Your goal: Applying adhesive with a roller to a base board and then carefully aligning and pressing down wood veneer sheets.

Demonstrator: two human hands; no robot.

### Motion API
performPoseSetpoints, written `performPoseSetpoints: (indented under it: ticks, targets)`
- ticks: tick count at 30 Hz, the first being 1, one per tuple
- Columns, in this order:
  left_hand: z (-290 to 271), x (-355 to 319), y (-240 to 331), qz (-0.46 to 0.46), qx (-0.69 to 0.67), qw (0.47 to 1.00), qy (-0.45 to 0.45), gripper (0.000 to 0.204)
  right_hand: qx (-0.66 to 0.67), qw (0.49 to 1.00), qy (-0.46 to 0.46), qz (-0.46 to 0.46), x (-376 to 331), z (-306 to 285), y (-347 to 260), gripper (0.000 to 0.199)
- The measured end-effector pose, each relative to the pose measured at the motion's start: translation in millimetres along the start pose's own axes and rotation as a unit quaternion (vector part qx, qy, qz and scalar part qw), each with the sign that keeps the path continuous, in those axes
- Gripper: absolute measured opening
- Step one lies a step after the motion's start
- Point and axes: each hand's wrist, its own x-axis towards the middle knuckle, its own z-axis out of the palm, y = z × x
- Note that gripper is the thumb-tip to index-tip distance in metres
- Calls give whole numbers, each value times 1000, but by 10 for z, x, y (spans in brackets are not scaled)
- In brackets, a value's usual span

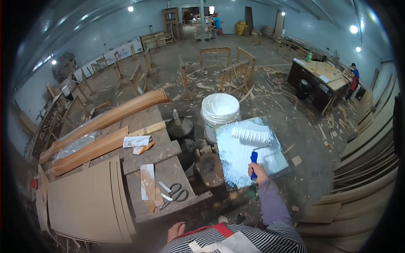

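My right hand is closed round the blue handle of a paint roller. The roller's white, coated sleeve rests on a flat board thickly spread with white paste. Just behind the board stands a white bucket, its rim and inside smeared with white. My left hand is low beside my striped sleeve and apron, near the workbench edge; its fingers are partly hidden, and nothing shows in it. On the bench nearest to it lie black-handled scissors and a white-stained scraper strip.
Stacked flat panels and long wooden mouldings cover the bench at left. Dark buckets stand beside it. Wooden trestles and scraps litter the floor behind. Long boards line the right. People work at the far back and far right.
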Motion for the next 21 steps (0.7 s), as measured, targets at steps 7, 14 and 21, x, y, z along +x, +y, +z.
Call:
performPoseSetpoints:
  ticks: [7,14,21]
  targets:
    - [232,45,370,-61,87,994,-24,32,-125,987,94,-42,1207,-235,684,34]
    - [376,51,394,-83,53,995,11,33,77,986,8,146,-618,132,840,21]
    - [420,248,561,-58,5,998,-22,35,158,955,-84,239,-910,-87,-40,22]
